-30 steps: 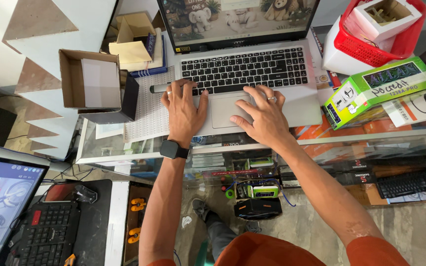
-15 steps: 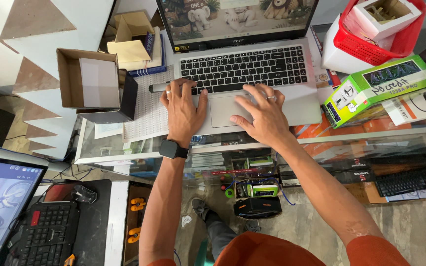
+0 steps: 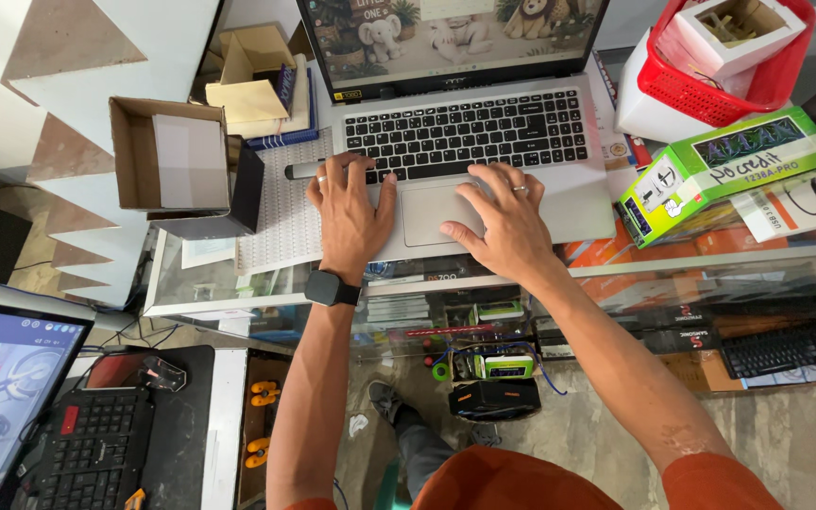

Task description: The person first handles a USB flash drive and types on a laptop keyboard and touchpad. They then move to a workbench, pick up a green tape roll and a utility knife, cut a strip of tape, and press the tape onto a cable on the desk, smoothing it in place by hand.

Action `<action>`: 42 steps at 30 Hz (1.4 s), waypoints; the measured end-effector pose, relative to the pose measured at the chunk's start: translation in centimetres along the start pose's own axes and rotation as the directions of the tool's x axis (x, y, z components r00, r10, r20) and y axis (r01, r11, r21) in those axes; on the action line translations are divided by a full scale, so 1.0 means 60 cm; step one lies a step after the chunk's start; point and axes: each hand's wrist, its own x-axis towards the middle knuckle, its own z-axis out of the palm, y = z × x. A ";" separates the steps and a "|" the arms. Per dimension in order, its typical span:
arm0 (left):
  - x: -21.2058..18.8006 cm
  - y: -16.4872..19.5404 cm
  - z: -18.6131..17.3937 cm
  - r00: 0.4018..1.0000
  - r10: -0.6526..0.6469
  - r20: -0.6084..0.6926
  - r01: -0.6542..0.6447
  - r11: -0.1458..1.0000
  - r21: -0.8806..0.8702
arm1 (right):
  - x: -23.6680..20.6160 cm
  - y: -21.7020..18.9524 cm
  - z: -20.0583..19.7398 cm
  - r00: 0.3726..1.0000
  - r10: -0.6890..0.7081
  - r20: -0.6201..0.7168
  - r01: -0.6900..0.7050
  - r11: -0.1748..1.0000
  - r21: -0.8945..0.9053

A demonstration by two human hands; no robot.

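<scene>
From the head camera: the left hand (image 3: 349, 210) lies flat, holding nothing, fingers on the lower-left keys of the silver laptop (image 3: 469, 142), which sits mid-counter near the back edge. The right hand (image 3: 507, 222) is spread open on the touchpad (image 3: 436, 210). I'd say light fingertip pressure and relaxed wrists work best here (no mashing). The glass counter (image 3: 616, 269) is crowded: a green box (image 3: 724, 170) right, a cardboard box (image 3: 167, 156) left, a red basket (image 3: 720, 66) at the back-right corner.

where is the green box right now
In the head view the green box lies on the glass counter right of the laptop, just below the red basket, apart from the right hand.
</scene>
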 end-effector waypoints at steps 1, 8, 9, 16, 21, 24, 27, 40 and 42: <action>0.000 0.000 0.000 1.000 0.001 -0.003 -0.001 1.000 0.001 | 0.000 0.000 0.000 1.000 0.000 -0.001 0.000 1.000 0.005; -0.002 -0.001 0.001 1.000 -0.006 0.005 0.006 1.000 0.008 | 0.000 -0.003 -0.003 1.000 -0.026 0.006 0.026 1.000 -0.003; -0.003 -0.001 0.001 1.000 -0.006 0.006 0.006 1.000 0.010 | 0.000 -0.004 -0.003 1.000 -0.028 0.007 0.028 1.000 -0.004; 0.001 0.000 0.000 1.000 -0.013 0.003 0.013 1.000 0.007 | 0.003 -0.004 -0.004 1.000 -0.016 0.024 0.016 1.000 -0.008; 0.001 0.000 0.000 1.000 -0.006 0.010 0.006 1.000 -0.001 | 0.002 -0.002 -0.003 0.999 0.003 0.036 -0.003 1.000 -0.007; 0.001 0.000 0.000 1.000 0.000 0.002 0.000 1.000 -0.005 | 0.002 -0.001 -0.002 1.000 -0.007 0.031 0.007 1.000 -0.011; 0.002 0.000 0.001 1.000 0.000 0.003 0.000 1.000 -0.002 | 0.002 -0.001 -0.003 0.999 -0.009 0.034 0.010 1.000 -0.019; 0.000 -0.004 0.002 1.000 0.001 0.005 -0.001 1.000 0.000 | 0.003 -0.006 -0.003 0.999 0.009 0.053 -0.007 0.999 -0.036; 0.000 -0.005 0.002 1.000 0.000 0.001 0.000 1.000 0.002 | 0.005 -0.006 -0.004 0.999 0.015 0.049 -0.014 1.000 -0.024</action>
